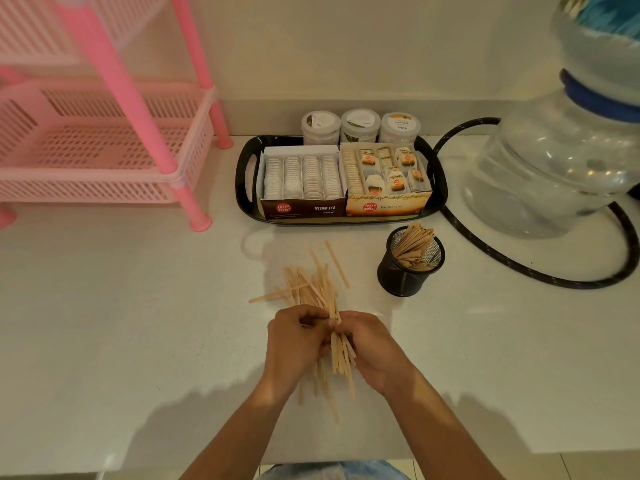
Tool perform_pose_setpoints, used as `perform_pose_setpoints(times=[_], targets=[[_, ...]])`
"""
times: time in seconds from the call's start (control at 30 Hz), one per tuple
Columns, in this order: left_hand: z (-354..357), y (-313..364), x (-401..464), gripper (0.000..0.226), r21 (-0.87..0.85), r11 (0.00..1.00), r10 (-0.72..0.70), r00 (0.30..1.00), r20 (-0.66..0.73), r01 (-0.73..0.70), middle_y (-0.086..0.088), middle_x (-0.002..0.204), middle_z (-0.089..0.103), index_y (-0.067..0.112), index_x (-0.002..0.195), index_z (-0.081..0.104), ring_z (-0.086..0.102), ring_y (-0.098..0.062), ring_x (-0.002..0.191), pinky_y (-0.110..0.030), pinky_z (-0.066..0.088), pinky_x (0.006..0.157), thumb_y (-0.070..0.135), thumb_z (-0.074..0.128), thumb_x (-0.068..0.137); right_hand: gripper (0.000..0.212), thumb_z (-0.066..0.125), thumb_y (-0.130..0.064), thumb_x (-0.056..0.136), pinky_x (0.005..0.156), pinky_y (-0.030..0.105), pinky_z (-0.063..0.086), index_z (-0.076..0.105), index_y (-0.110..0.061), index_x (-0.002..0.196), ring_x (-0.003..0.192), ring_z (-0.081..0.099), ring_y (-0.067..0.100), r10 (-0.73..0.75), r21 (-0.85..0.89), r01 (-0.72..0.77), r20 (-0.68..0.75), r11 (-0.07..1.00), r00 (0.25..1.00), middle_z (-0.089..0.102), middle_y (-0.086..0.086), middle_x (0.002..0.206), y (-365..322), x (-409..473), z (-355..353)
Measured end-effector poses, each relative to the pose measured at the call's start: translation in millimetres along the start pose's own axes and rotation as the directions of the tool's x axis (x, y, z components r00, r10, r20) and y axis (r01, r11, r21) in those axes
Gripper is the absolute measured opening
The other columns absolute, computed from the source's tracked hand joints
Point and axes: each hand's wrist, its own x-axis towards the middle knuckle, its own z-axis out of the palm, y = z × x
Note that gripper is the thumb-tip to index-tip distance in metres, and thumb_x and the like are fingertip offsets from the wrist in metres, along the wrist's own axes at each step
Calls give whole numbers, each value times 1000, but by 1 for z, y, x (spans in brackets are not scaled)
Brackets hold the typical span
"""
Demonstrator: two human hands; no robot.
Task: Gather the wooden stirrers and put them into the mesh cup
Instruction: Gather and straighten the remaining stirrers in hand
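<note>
A pile of thin wooden stirrers (pixel 313 285) lies on the white counter in the middle of the view. My left hand (pixel 296 341) and my right hand (pixel 372 348) meet over its near end, and both curl round a bundle of stirrers (pixel 339 351) that sticks out between them. A single stirrer (pixel 336 264) lies apart, toward the cup. The black mesh cup (pixel 408 271) stands upright to the right of the pile and holds several stirrers leaning to the right.
A black tray (pixel 242 178) with two open tea boxes and three lidded jars stands behind the pile. A pink plastic rack (pixel 104 161) fills the left. At the right stand a large water bottle (pixel 547 168) and a black hose (pixel 519 270).
</note>
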Motion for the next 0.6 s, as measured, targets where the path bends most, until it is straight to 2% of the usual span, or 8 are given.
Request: perform_pose_setpoints(times=[0.1, 0.17, 0.23, 0.3, 0.4, 0.5, 0.6], targets=[[2, 1, 2, 10, 57, 997, 50, 999, -1, -50, 14, 66, 71, 27, 78, 75, 68, 0, 62, -9, 49, 53, 18, 79, 79, 22, 50, 1, 90, 57, 29, 54, 72, 3, 89, 61, 68, 19, 20, 69, -17, -31, 997, 999, 70, 15, 74, 2, 0, -1], [4, 1, 2, 7, 82, 992, 94, 996, 5, -94, 16, 69, 71, 27, 79, 76, 66, 5, 68, -5, 47, 57, 21, 79, 78, 24, 48, 2, 88, 58, 30, 53, 71, 5, 91, 63, 67, 20, 30, 150, -23, -47, 988, 998, 69, 17, 75, 2, 0, -1], [6, 2, 3, 6, 84, 988, 127, 992, 23, -129, 15, 73, 72, 26, 81, 77, 66, 5, 72, -5, 47, 61, 21, 79, 79, 28, 46, 3, 84, 57, 31, 54, 73, 5, 88, 64, 68, 23, 35, 231, -23, -49, 973, 998, 69, 18, 76, 1, 1, -2], [8, 3, 4, 8, 89, 982, 162, 986, 49, -166, 14, 74, 72, 27, 81, 76, 66, 3, 73, -8, 49, 64, 19, 78, 80, 35, 43, 2, 83, 55, 28, 55, 77, -1, 75, 63, 71, 22, 33, 320, -27, -14, 947, 999, 72, 16, 73, 1, 0, -3], [9, 5, 6, 10, 105, 972, 201, 975, 91, -210, 14, 74, 71, 29, 81, 75, 65, 2, 72, -10, 50, 65, 19, 77, 80, 36, 43, -1, 81, 62, 30, 58, 79, -2, 76, 79, 75, 28, 7, 447, -33, 59, 894, 998, 75, 21, 88, 0, -1, -2], [11, 5, 7, 12, 107, 967, 220, 967, 125, -233, 10, 73, 70, 29, 82, 73, 63, 2, 68, -10, 48, 63, 18, 78, 80, 36, 43, -1, 79, 65, 31, 59, 79, -3, 76, 87, 75, 31, -7, 486, -32, 79, 874, 997, 75, 23, 95, 0, -4, -1], [12, 2, 9, 16, 135, 960, 231, 966, 116, -246, 7, 76, 67, 31, 82, 70, 59, 3, 67, -10, 47, 62, 17, 78, 79, 45, 38, 1, 86, 62, 30, 58, 78, -6, 67, 82, 75, 28, -21, 499, -19, 75, 866, 997, 75, 18, 86, 0, -6, 1]])
